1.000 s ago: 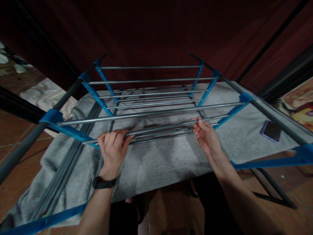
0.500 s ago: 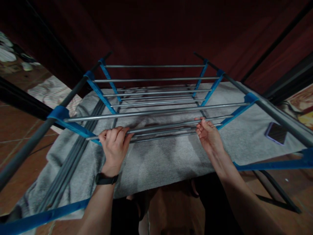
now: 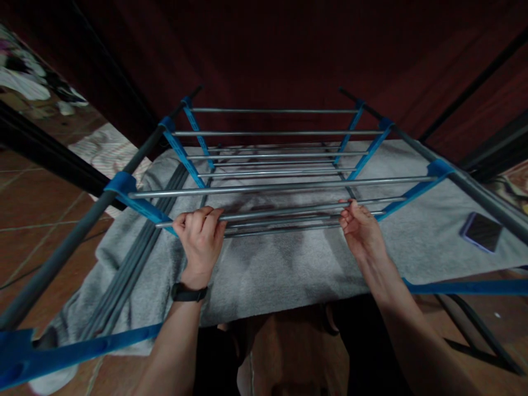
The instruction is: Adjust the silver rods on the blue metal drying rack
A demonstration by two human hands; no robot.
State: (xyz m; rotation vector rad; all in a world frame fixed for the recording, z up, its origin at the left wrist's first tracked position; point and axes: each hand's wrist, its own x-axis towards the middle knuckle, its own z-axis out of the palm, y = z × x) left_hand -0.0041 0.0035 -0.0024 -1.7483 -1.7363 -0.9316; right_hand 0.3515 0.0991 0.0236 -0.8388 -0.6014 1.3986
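A thin grey metal rod (image 3: 280, 211) runs crosswise between two blue plastic brackets of a rack frame. My left hand (image 3: 201, 236), with a dark band on the wrist, is wrapped over this rod near its left end. Palm turned up, my right hand (image 3: 359, 226) pinches the same rod near its right end. The left end of the rod overlaps the left blue bracket (image 3: 144, 207); whether it is seated there I cannot tell. At the other side it meets the right blue bracket (image 3: 416, 191). Another crossbar (image 3: 284, 187) spans the frame just above my hands.
Grey side poles (image 3: 88, 231) carry the brackets. Several loose grey tubes (image 3: 132, 264) lie on the grey blanket (image 3: 284, 275) at the left. A phone (image 3: 482, 232) rests on the blanket at the right. Behind the rack stands a dark red panel (image 3: 268, 55).
The whole view has shifted, so the rack and both hands appear slightly farther right. My hands keep their hold on the rod, with little other movement.
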